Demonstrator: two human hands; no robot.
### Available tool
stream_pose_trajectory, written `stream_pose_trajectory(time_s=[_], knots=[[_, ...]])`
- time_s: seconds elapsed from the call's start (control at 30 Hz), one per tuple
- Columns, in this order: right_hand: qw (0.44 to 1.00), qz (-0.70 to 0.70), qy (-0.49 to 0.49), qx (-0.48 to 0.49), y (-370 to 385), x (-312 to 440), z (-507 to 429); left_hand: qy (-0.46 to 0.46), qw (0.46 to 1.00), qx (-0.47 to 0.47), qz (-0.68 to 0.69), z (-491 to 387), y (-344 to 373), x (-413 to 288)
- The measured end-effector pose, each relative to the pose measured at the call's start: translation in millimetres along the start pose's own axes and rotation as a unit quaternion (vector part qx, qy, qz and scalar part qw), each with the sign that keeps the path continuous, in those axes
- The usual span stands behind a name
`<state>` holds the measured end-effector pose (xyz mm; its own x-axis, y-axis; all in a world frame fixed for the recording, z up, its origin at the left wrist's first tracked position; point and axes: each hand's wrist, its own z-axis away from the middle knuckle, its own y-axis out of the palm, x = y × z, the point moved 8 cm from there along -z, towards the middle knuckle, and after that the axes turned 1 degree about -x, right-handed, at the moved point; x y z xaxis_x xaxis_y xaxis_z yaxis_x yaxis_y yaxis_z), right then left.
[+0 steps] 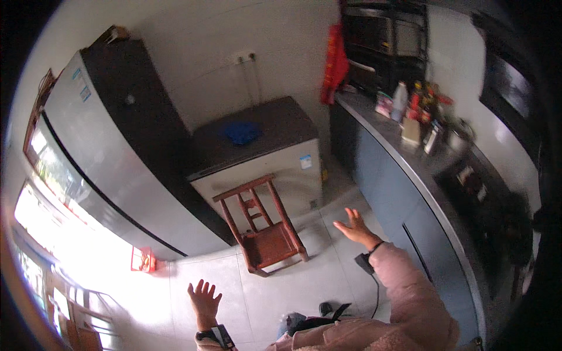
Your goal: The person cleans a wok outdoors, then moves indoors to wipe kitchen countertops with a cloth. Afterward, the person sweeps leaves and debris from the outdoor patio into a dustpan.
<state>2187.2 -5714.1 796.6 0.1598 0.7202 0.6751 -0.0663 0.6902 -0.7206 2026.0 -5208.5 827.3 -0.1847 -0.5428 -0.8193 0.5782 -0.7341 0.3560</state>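
Note:
My left hand (204, 303) is raised at the lower left with its fingers spread and nothing in it; a dark band with a small device sits at its wrist. To the right, my right hand (354, 227) reaches forward, fingers apart and empty, with a black device and cable hanging at the wrist. Ahead of both hands, between them in the picture, stands a reddish-brown wooden chair (270, 245) on the tiled floor. Neither hand touches it. Behind the chair is a white chest-like appliance with a dark top (281, 118), on which lies a blue item (241, 132), too blurred to name.
A tall refrigerator (118, 162) stands at the left, with a red basket (143, 259) on the floor near its base. Along the right runs a kitchen counter (395, 153) bearing bottles (415, 105) and a cooktop (465, 184). A red cloth (334, 66) hangs at the counter's far end.

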Motion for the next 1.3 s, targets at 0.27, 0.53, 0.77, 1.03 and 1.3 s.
stream_pose_trajectory(time_s=[0.27,0.53,0.77,1.03,1.3], knots=[[0.994,-0.004,-0.102,0.035,57.9,189.4,-258.9,-0.007,0.979,0.078,0.189,-126.4,62.8,-32.5],[0.982,0.134,-0.133,-0.016,97.3,295.8,-409.5,-0.077,0.959,0.129,0.240,-236.0,182.6,-59.1],[0.951,0.170,-0.232,-0.110,123.0,376.4,-518.5,-0.057,0.970,0.032,0.235,-261.1,191.1,-48.4],[0.959,0.132,-0.246,0.042,197.6,351.2,-570.1,-0.063,0.971,0.065,0.222,-304.4,267.0,-49.6],[0.842,-0.436,-0.054,0.312,104.2,305.7,-457.0,-0.148,0.952,0.220,0.156,-345.2,373.3,-30.6]])
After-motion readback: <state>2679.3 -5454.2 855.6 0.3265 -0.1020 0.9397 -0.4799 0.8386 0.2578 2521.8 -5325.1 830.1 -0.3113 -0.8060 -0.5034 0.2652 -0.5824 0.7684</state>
